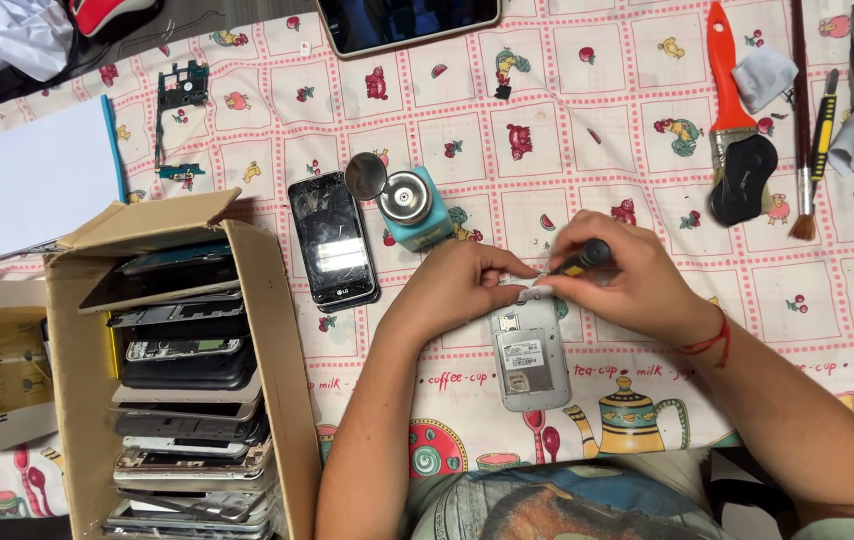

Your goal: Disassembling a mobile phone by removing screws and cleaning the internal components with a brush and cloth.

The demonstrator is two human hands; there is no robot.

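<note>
Right hand (612, 275) closed on screwdriver (579, 260), tip at phone (527, 350) top edge | left hand (467, 285) pinching same edge | phone's long axis runs toward worktop's near edge

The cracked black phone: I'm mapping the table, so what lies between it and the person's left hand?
In the head view, only bare patterned tablecloth separates the cracked black phone from the left hand.
</note>
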